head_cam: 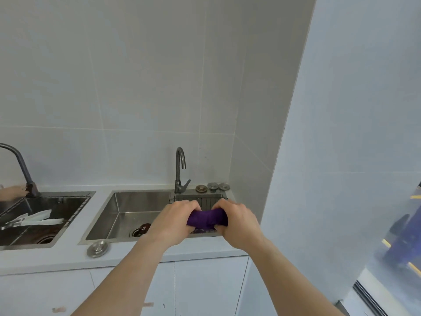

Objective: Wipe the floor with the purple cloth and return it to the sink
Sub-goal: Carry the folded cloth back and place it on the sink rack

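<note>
Your left hand (175, 221) and right hand (237, 223) are both clenched on the bunched purple cloth (207, 218), holding it above the right end of the sink (118, 213), near its front rim. The basin's left side lies open. A wall stands close on your right; a round plug (98, 248) sits on the worktop (68, 258) edge.

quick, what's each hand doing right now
Left hand: closed on the left end of the purple cloth, over the sink.
Right hand: closed on the cloth's right end.
</note>
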A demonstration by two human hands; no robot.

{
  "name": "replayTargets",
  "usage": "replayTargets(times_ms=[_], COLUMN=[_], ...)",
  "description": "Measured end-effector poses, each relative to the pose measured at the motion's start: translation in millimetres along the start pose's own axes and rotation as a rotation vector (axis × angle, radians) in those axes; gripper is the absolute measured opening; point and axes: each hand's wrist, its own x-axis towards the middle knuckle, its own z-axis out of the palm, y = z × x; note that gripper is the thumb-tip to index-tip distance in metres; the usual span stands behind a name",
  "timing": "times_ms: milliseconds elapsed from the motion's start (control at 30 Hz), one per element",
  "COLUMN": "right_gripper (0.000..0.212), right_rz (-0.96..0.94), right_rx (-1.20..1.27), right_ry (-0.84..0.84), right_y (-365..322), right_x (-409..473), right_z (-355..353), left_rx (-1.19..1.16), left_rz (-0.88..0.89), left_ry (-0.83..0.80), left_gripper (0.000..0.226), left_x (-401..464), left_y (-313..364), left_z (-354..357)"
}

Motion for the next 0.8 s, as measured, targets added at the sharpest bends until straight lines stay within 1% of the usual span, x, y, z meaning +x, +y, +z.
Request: replayTargets(times_ms=[200, 433, 600, 733, 800], right_gripper=[0.040, 0.048, 0.046, 0.043, 0.043], right_rz=[-0.021, 0.017, 0.068, 0.068, 0.080], right_rx=[-0.013, 0.022, 0.038, 0.077, 0.106], right_ry=[0.040, 0.023, -0.032, -0.079, -0.106], right_y=[-12, 5, 42, 87, 115], right_x=[64, 121, 171, 221, 248], right_z=[28, 69, 110, 151, 174], left_rx=[-0.036, -0.113, -0.103, -0.059, -0.059], left_rz=[0.017, -0.027, -0.084, -0.096, -0.118], left_ry=[0.033, 0.000, -0.044, -0.065, -0.086], left_gripper=[0.029, 0.037, 0.039, 0.033, 0.034], left_x=[44, 91, 139, 192, 225], left_y=[-57, -109, -149, -181, -197], left_z=[-10, 17, 52, 89, 114])
